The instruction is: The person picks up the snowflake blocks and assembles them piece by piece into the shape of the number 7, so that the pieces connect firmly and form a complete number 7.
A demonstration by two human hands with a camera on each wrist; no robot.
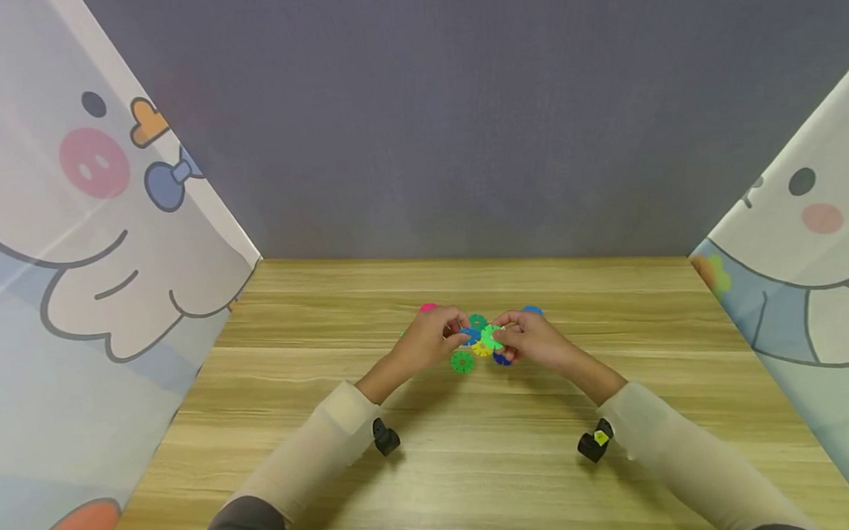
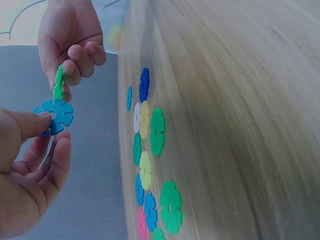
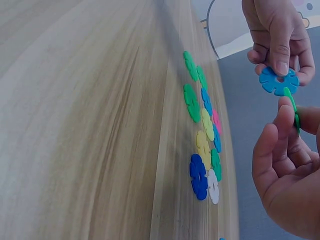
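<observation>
My left hand [image 1: 429, 335] pinches a blue notched plastic disc [image 2: 63, 114] between thumb and fingers. A light green notched disc [image 2: 58, 84] is pinched by my right hand [image 1: 538, 339]. Both discs are held up above the table, face to edge: in the right wrist view the green one stands edge-on, its tip at the lower notched rim of the blue disc [image 3: 274, 86]. In the left wrist view the green disc's lower end meets the blue rim. How deep the notches interlock I cannot tell.
Several more notched discs lie flat on the wooden table [image 1: 473, 456] under the hands, among them a green disc [image 1: 463, 362], a dark blue disc [image 3: 198, 177], a white disc [image 3: 213, 186] and a pink disc [image 2: 142, 223]. A grey panel [image 1: 416, 120] stands behind the table, with cartoon-printed panels at both sides.
</observation>
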